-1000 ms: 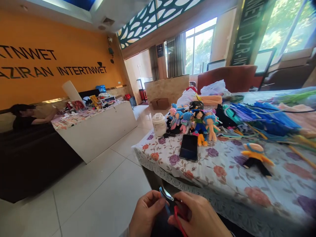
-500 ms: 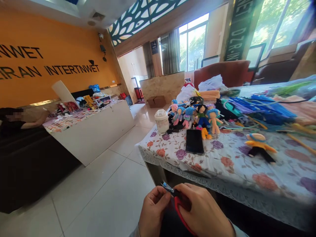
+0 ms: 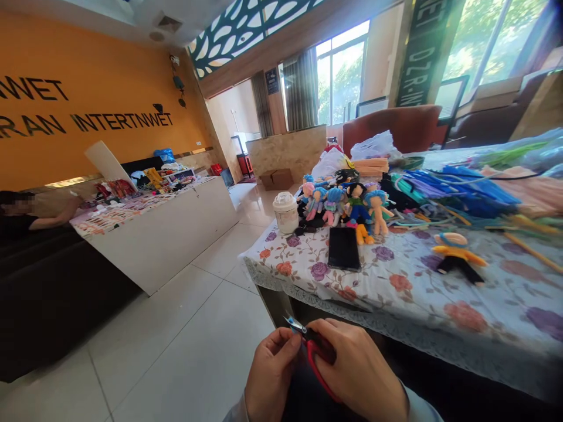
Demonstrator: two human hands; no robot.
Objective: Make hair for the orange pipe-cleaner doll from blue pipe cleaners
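Note:
At the bottom centre, both my hands meet in my lap below the table edge. My right hand (image 3: 358, 372) is closed round red-handled pliers (image 3: 314, 346), whose metal tip points up and left. My left hand (image 3: 269, 375) is closed in a pinch at the pliers' tip, on a small blue piece (image 3: 289, 320) I cannot make out. On the floral tablecloth (image 3: 396, 281) lie a black phone (image 3: 343, 248) and an orange-and-black doll (image 3: 455, 253), well beyond my hands.
A row of small yarn dolls (image 3: 347, 205) and a white jar (image 3: 285, 213) stand at the table's far left. Blue and green pipe cleaners (image 3: 457, 187) pile at the right. A white counter (image 3: 162, 228) with goods stands across the tiled floor, a seated person (image 3: 26, 214) behind it.
The view has shifted slightly, so the table and room sit a little lower and left. My hands keep the same grip on the pliers and have risen a little in the picture.

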